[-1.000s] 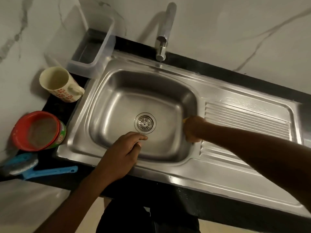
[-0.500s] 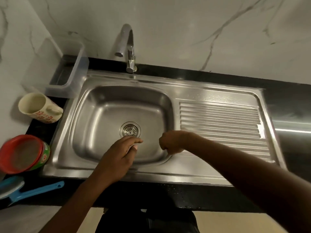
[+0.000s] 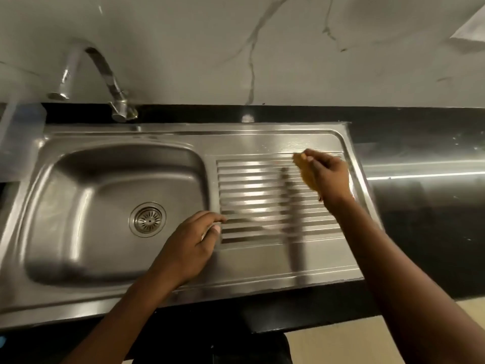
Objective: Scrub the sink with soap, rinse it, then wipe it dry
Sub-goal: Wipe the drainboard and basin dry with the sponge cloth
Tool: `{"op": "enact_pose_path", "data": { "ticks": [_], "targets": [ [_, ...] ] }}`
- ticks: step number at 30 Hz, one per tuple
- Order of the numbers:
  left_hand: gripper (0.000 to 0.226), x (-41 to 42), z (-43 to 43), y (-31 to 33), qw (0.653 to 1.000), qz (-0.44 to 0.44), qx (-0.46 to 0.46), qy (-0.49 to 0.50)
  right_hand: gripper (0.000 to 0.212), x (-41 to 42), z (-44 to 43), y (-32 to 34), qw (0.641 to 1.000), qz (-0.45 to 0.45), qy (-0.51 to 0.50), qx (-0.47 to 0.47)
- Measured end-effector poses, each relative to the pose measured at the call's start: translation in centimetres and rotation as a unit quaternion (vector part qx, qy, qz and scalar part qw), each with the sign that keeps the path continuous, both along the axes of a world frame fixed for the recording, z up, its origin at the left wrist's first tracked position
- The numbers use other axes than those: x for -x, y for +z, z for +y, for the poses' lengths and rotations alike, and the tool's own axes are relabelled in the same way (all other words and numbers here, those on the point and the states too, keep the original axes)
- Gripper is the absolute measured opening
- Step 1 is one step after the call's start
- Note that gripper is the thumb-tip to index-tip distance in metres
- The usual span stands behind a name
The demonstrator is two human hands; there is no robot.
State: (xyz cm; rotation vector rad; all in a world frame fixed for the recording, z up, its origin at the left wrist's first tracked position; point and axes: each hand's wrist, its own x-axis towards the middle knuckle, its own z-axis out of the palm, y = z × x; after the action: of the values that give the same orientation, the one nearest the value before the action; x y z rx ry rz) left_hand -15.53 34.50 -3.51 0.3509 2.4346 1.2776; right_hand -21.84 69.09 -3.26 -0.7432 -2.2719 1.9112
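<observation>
While the right hand (image 3: 328, 177) clamps a yellowish scrubbing pad (image 3: 305, 173) at the far right corner of the stainless steel sink's (image 3: 78, 290) ribbed drainboard (image 3: 262, 195), the left hand (image 3: 190, 245) rests by the basin's right rim, fingers loosely curled, apparently empty though blur obscures them. Beyond the basin's drain strainer (image 3: 148, 219) curves the faucet (image 3: 105, 72).

I note right hand (image 3: 326, 177) gone from basin edge to far right corner of drainboard (image 3: 252, 195), yellow pad (image 3: 305, 170) in grip; left hand (image 3: 191, 245) shifted from drain (image 3: 147, 219) to basin's right lip; view swung right, mug and red tub lost.
</observation>
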Motion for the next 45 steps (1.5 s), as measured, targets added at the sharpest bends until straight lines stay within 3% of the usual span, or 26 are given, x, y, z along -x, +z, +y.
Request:
{"op": "enact_pose_path", "data": {
  "ticks": [3,7,9,12,14,19,27,32,35,36,38,40,42,45],
  "targets": [
    [0.027,0.4,2.4,-0.2,1.000,-0.011,-0.009,0.004,0.038,1.6,3.8,-0.6,0.992,0.034,-0.103,-0.057],
    [0.028,1.0,5.1,-0.3,1.000,-0.026,-0.009,0.007,0.041,4.3,7.2,-3.3,0.978,0.050,-0.121,-0.162],
    [0.028,1.3,5.9,-0.4,1.000,-0.027,-0.007,0.009,0.046,5.5,9.0,-5.1,0.965,0.020,-0.059,-0.254],
    [0.028,1.6,6.1,-0.7,0.999,-0.032,-0.005,0.015,0.060,6.6,10.7,-7.7,0.890,-0.068,0.106,-0.438],
    [0.028,1.8,5.7,-1.0,0.999,-0.035,-0.005,0.021,0.067,7.2,10.7,-8.9,0.860,-0.101,0.131,-0.483],
    [0.029,1.9,4.0,-1.5,0.999,-0.043,0.001,0.029,0.079,8.3,6.0,-8.9,0.847,-0.139,0.091,-0.506],
    [0.029,2.1,1.3,-1.4,0.998,-0.037,0.018,0.039,0.067,9.4,-13.7,-9.1,0.829,-0.016,0.288,-0.479],
    [0.040,1.7,0.6,-1.0,0.998,-0.037,0.024,0.049,0.069,9.3,-17.7,-9.2,0.810,0.052,0.383,-0.441],
    [0.029,1.5,1.1,-1.1,0.997,-0.048,0.027,0.047,0.069,8.0,-19.4,-8.7,0.737,0.112,0.523,-0.413],
    [0.029,1.5,1.2,-1.1,0.997,-0.051,0.028,0.048,0.067,7.2,-20.1,-8.5,0.729,0.128,0.549,-0.389],
    [0.028,1.4,1.4,-0.9,0.997,-0.047,0.024,0.057,0.062,5.7,-19.9,-7.7,0.786,0.153,0.503,-0.324],
    [0.034,1.2,1.5,-0.9,0.997,-0.032,0.012,0.064,0.051,4.4,-17.1,-6.3,0.883,0.148,0.379,-0.232],
    [0.036,0.8,1.6,-1.0,0.998,-0.030,0.006,0.060,0.046,3.3,-12.8,-4.8,0.954,0.120,0.251,-0.111],
    [0.027,0.5,1.9,-1.2,0.998,-0.037,0.005,0.052,0.045,2.3,-5.7,-2.9,0.992,0.106,0.061,0.040]
  ]
}}
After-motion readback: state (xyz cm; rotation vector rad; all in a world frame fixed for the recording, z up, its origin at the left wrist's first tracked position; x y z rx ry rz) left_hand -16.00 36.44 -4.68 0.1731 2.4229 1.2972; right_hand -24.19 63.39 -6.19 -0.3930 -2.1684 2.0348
